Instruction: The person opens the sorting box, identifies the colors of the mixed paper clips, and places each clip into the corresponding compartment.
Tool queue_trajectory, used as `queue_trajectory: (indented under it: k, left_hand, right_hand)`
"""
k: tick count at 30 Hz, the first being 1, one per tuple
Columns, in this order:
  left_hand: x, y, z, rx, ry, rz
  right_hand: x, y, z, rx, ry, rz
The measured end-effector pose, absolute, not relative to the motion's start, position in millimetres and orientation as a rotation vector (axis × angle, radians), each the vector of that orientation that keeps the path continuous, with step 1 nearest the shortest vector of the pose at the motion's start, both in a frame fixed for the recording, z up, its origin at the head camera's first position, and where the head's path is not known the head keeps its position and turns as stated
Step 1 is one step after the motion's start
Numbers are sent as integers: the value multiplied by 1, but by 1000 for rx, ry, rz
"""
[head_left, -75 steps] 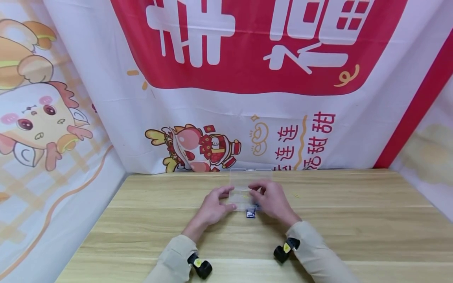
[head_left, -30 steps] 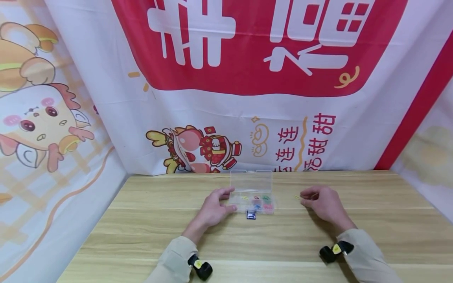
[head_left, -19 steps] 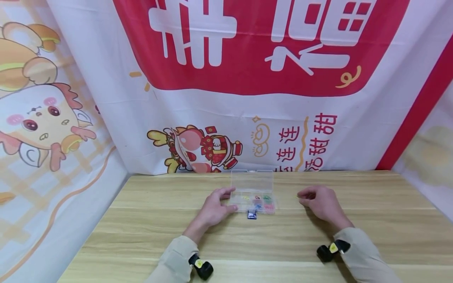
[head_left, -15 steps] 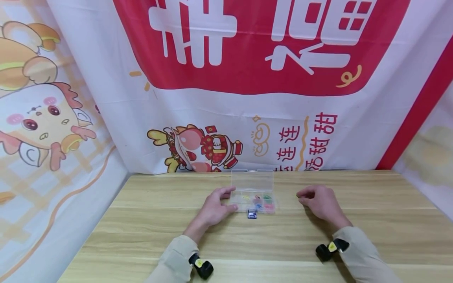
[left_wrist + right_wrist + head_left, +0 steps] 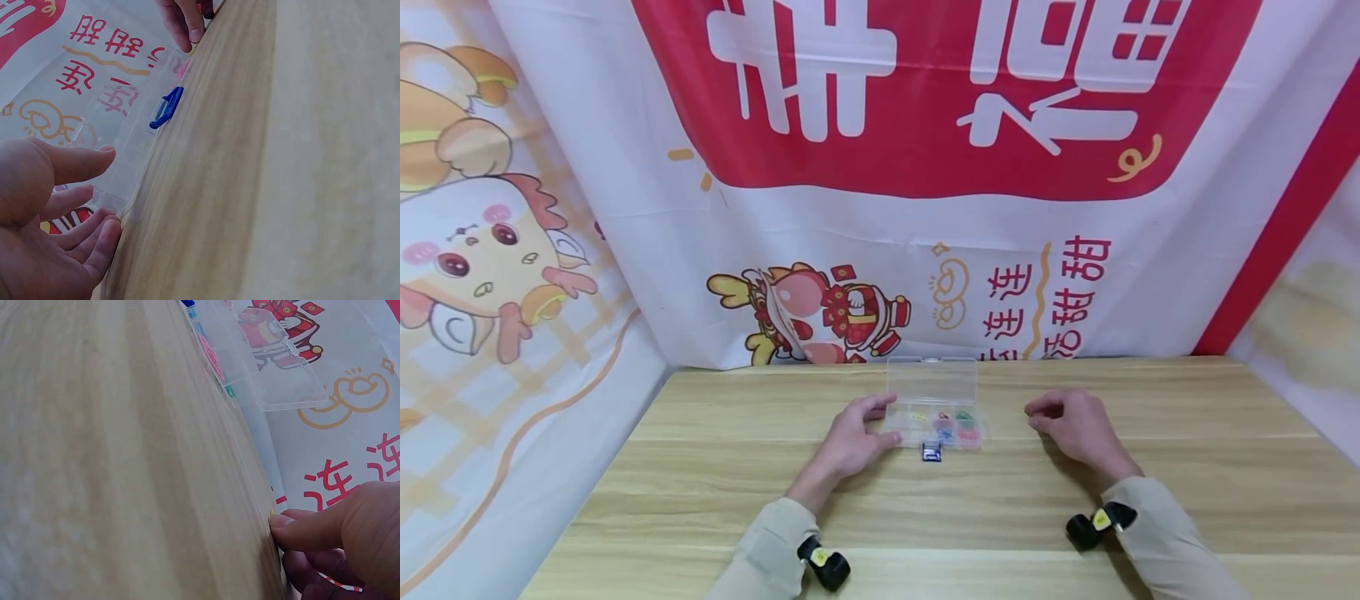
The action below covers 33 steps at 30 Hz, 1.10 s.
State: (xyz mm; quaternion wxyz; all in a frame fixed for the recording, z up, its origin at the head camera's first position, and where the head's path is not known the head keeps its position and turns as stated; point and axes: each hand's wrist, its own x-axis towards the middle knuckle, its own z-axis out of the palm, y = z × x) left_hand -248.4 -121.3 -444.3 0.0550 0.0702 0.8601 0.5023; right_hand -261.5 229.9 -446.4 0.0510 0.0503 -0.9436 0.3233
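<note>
A clear plastic compartment box (image 5: 913, 436) stands on the table with its lid (image 5: 932, 381) raised. Its cells hold small yellow, red, green (image 5: 964, 416), blue and pink (image 5: 967, 436) pieces that look like paper clips. A blue latch (image 5: 932, 452) sticks out at the front. My left hand (image 5: 853, 437) holds the box's left end, thumb toward the front corner and fingers toward the back. To the right of the box, my right hand (image 5: 1075, 425) pinches a small yellow paper clip (image 5: 272, 514) at the tabletop, mostly hidden by thumb and forefinger.
The wooden table (image 5: 760, 517) ends at a hanging white cloth (image 5: 655, 250) with red print, close behind the raised lid. Another printed cloth (image 5: 482, 250) borders the left side. A black camera (image 5: 825, 565) sits on the left wrist, another (image 5: 1099, 525) on the right.
My right hand has left the box, moved right and closed thumb and forefinger on the yellow paper clip lying on the table. My left hand has stayed at the box's left end.
</note>
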Motion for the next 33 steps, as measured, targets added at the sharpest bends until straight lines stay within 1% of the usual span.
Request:
queue_trajectory:
  k: [18, 26, 33]
  left_hand:
    - [-249, -122, -445, 216, 2612, 1529]
    - [-249, -121, -444, 203, 2612, 1525]
    - [-249, -121, -444, 195, 2616, 1515]
  right_hand:
    - [-272, 212, -441, 14, -2904, 1074]
    - [-273, 209, -434, 69, -2987, 1051]
    - [-273, 214, -435, 188, -2981, 987]
